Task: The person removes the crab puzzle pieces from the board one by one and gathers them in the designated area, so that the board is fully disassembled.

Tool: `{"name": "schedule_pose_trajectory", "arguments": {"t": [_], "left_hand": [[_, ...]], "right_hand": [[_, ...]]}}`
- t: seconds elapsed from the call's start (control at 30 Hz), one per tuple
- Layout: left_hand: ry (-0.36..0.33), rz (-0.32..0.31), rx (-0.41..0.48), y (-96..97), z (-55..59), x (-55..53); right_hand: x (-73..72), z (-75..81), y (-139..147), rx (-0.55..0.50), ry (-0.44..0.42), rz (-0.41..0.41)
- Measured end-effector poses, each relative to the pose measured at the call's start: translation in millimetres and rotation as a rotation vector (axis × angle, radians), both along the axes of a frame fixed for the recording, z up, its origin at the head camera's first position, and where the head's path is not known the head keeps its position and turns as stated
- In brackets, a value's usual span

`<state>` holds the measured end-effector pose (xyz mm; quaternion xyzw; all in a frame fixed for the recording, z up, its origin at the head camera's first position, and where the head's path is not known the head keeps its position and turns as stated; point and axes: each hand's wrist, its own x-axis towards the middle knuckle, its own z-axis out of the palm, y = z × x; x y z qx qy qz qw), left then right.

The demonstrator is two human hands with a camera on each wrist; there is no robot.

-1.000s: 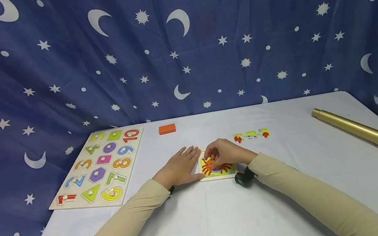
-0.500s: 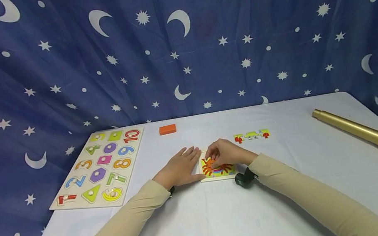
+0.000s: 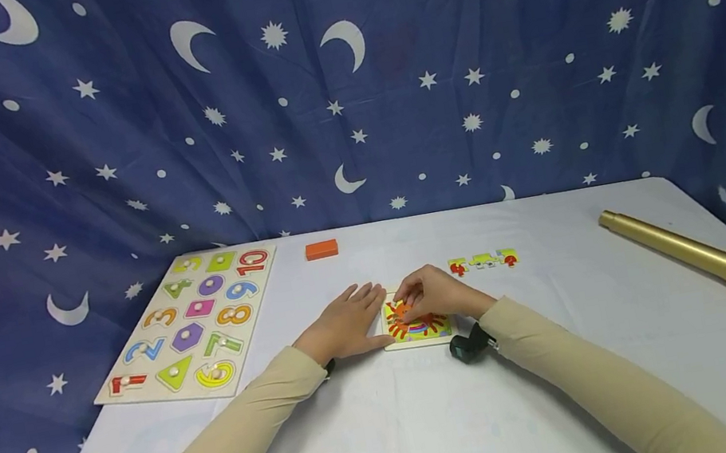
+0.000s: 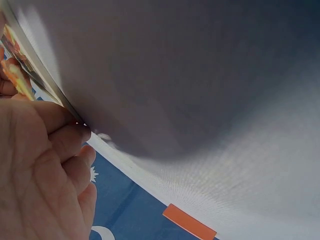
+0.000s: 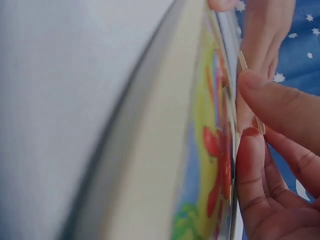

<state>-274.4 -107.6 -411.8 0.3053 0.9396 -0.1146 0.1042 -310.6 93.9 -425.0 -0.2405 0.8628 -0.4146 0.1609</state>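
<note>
A small square jigsaw board with a red crab picture lies on the table at the centre of the head view. My right hand is over its upper part. Thumb and fingertips pinch a thin puzzle piece, seen edge-on in the right wrist view; its orange and yellow face shows in the left wrist view. Along the board's left side rests my left hand, fingers straight at the top corner and thumb at the lower edge. The right hand hides part of the picture.
Beyond the right hand, several loose puzzle pieces lie in a row. A number-and-shape peg board is at the left, an orange block at the back. To the right lies a gold microphone.
The left hand stays in place. The right hand keeps its pinch over the board, with only a slight shift of fingers and wrist.
</note>
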Motion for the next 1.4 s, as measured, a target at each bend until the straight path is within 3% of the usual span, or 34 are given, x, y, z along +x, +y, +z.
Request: {"name": "schedule_pose_trajectory", "arguments": {"t": [0.27, 0.43, 0.6, 0.83, 1.4], "left_hand": [[-0.013, 0.010, 0.005, 0.1, -1.3, 0.5], [-0.019, 0.013, -0.003, -0.4, 0.2, 1.4], [-0.015, 0.007, 0.011, -1.2, 0.8, 2.1], [-0.014, -0.001, 0.029, -1.4, 1.4, 1.8], [0.001, -0.008, 0.022, -0.4, 1.0, 2.1]], "right_hand": [[5.2, 5.2, 15.5, -0.084, -0.034, -0.081], [2.5, 9.9, 42.5, -0.097, 0.040, -0.113], [-1.1, 14.8, 70.8, -0.051, 0.025, -0.205], [-3.9, 11.3, 99.1, 0.027, 0.020, -0.245], [-10.2, -2.1, 98.9, 0.114, 0.052, -0.249]]}}
